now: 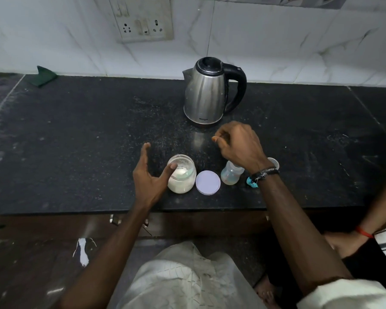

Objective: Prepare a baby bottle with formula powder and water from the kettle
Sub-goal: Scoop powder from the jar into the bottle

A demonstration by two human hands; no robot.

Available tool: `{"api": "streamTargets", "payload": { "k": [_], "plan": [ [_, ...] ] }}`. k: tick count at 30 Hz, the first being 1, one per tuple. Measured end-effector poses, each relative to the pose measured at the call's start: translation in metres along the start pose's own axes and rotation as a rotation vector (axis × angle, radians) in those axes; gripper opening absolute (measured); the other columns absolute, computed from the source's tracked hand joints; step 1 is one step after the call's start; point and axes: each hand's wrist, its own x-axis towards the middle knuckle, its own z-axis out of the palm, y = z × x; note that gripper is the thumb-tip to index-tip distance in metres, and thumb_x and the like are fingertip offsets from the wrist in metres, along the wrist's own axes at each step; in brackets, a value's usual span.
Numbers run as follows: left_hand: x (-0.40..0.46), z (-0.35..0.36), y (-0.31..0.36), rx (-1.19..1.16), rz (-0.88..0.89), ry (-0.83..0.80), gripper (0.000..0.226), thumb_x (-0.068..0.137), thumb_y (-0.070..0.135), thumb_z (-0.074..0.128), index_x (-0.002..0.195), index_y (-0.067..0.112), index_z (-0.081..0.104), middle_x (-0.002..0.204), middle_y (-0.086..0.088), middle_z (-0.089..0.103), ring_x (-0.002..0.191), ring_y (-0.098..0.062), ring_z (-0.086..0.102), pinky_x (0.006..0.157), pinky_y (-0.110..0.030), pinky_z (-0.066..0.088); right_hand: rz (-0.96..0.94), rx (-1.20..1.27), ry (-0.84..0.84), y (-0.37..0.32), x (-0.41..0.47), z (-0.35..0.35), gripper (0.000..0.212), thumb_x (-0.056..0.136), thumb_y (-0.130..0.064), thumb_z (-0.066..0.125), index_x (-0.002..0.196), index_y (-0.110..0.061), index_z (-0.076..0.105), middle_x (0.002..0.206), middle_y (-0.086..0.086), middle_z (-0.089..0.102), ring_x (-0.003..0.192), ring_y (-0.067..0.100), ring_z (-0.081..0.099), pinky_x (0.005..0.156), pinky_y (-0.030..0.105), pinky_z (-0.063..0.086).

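The bottle [230, 174] stands uncapped under the right hand [239, 143], its grip loosely curled and empty, left hand [151, 175] open beside the powder jar [181, 175], ready to steady it

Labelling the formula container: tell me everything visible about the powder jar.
The powder jar is a short, round, clear jar, glass by the look, standing upright near the counter's front edge. It is open and holds white powder to roughly two-thirds. Its lilac lid lies flat just right of it. The left hand is spread beside it, thumb tip over the rim; contact cannot be told.
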Motion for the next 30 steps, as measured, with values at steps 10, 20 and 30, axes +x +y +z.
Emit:
{"api": "streamTargets", "payload": {
  "k": [10, 20, 30],
  "plan": [
    [-0.015, 0.003, -0.028, 0.143, -0.111, -0.25, 0.15, 0.035, 0.068, 0.086, 0.159, 0.014, 0.021, 0.162, -0.002, 0.031, 0.148, -0.015, 0.032, 0.12, -0.04, 0.033, -0.233, -0.09, -0.382, -0.053, 0.014, 0.027, 0.011, 0.081, -0.013, 0.064, 0.082, -0.019, 0.074, 0.091, -0.001, 0.071, 0.083, 0.018, 0.065, 0.066, 0.029, 0.046],
    [-0.015, 0.026, -0.014, 0.066, -0.06, -0.278, 0.084, 0.064, 0.02, 0.095, 0.136, 0.012, 0.054, 0.125, 0.003, 0.056, 0.113, -0.004, 0.054, 0.089, -0.003, 0.04, -0.253, -0.47, -0.574, -0.079, 0.015, 0.048, 0.033, 0.087, -0.023, 0.066, 0.116, -0.011, 0.058, 0.122, 0.011, 0.064, 0.109, 0.031, 0.063, 0.075, 0.035, 0.042],
    [-0.02, 0.024, -0.027, 0.12, -0.029, -0.23, 0.091, 0.063, 0.041, 0.092, 0.139, 0.021, 0.046, 0.126, 0.002, 0.063, 0.109, -0.008, 0.059, 0.093, -0.022, 0.045, -0.21, -0.472, -0.714, -0.087, 0.02, 0.05, 0.037, 0.087, -0.017, 0.064, 0.121, -0.008, 0.054, 0.124, 0.011, 0.061, 0.11, 0.03, 0.061, 0.076, 0.034, 0.04]
  ]
}}
